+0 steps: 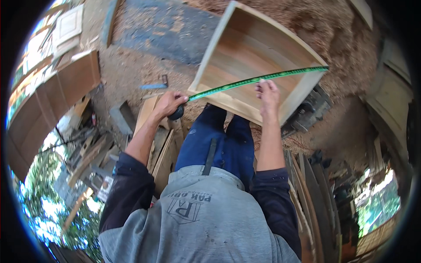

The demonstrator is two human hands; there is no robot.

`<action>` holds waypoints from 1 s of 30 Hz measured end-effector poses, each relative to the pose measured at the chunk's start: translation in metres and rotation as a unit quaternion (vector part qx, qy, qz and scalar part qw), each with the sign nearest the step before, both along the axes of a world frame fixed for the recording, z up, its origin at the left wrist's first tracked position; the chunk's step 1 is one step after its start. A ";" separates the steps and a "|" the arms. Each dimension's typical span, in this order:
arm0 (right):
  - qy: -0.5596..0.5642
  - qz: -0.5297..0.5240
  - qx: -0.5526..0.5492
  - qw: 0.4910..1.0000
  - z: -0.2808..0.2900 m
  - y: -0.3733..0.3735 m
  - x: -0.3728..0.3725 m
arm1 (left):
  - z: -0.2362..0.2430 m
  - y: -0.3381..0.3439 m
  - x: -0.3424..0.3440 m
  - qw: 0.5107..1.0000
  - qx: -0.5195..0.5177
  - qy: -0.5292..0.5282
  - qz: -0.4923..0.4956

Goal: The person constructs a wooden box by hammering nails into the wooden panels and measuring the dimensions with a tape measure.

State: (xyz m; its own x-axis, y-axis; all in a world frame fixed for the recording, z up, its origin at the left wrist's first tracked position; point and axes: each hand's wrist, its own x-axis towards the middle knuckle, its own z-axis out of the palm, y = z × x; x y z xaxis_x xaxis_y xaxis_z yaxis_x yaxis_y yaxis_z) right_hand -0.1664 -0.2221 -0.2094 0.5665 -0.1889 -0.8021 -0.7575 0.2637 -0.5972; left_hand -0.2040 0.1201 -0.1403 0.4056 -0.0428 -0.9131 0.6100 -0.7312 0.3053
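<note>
A green tape measure is drawn out slantwise over an open wooden box like a drawer, from its near left corner to its right corner. My left hand grips the dark case at the blade's left end, beside that corner. Over the box's inside, my right hand has its fingers curled in, thumb and fingertip pinching the blade's lower edge. The blade's far tip lies at the right corner of the rim. Pale walls frame a floor of brown boards, and the box's near side is by my legs.
A hammer lies on the dirt left of the box. Beyond it are a dusty dark board and heaped wood shavings. Dark machinery stands against the box's right side. Planks lean at my right; a brown panel stands left.
</note>
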 end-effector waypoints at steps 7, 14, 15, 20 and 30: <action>-0.036 -0.034 -0.294 0.955 0.011 -0.092 -0.034 | -0.044 0.028 -0.025 0.998 -0.023 -0.056 0.032; 0.077 0.072 -0.454 0.885 -0.080 -0.212 -0.119 | -0.039 0.025 -0.014 0.997 -0.054 -0.052 0.033; 0.111 0.126 -0.437 0.884 -0.087 -0.216 -0.126 | -0.041 0.027 -0.013 0.996 -0.060 -0.050 0.031; 0.117 0.271 -0.497 0.816 -0.087 -0.207 -0.114 | -0.041 0.027 -0.012 0.997 -0.062 -0.033 0.024; 0.134 0.039 -0.377 0.916 -0.059 -0.218 -0.071 | -0.047 0.027 -0.022 0.997 -0.046 -0.045 0.043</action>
State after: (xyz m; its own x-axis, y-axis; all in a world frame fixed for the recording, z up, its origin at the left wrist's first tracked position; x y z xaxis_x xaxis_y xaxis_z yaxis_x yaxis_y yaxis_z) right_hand -0.2372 -0.4406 -0.2680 0.4036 -0.7140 -0.5721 -0.9025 -0.2082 -0.3769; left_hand -0.2257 0.1476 -0.1874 0.4910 -0.0863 -0.8669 0.6362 -0.6442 0.4245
